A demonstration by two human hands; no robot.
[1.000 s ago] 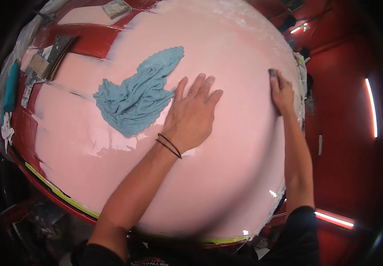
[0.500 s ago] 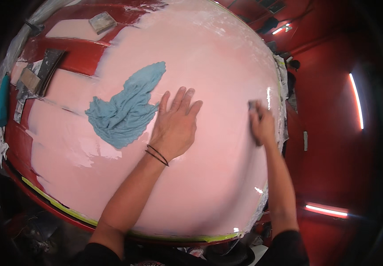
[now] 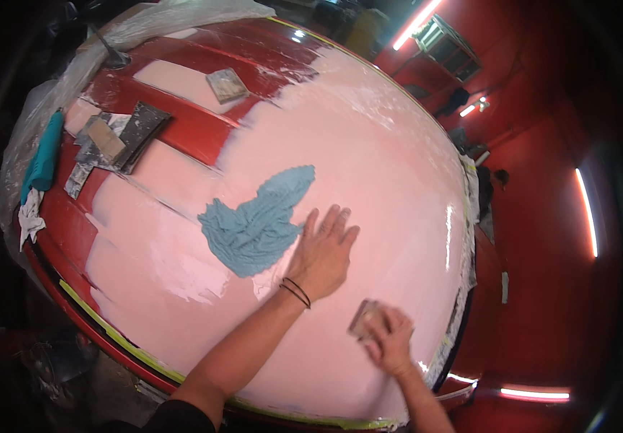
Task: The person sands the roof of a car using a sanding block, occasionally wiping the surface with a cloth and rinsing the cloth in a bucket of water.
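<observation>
A broad, curved red car panel [image 3: 189, 137] is mostly coated in smooth pale pink [image 3: 376, 151]. My left hand [image 3: 322, 261] rests flat on the pink coat, fingers spread, with a dark band round the wrist. Just beside its fingers lies a crumpled blue-grey cloth [image 3: 253, 232]. Closer to the near right edge, my right hand [image 3: 393, 339] grips a small sanding block [image 3: 362, 319] against the surface. The hand is a little blurred, and its fingers cover part of the block.
Another sanding block [image 3: 226, 86] lies at the far left. Nearer are a stack of sanding pads [image 3: 113, 141] and a teal tool [image 3: 44, 155]. Plastic sheeting [image 3: 160, 16] lines the far left edge, yellow-green tape [image 3: 120, 343] the near edge. A light tube [image 3: 586, 213] shines at right.
My right hand has swept the sanding block from the right edge toward the near side and leftward. My left hand stays by the cloth. The whole view has shifted.
</observation>
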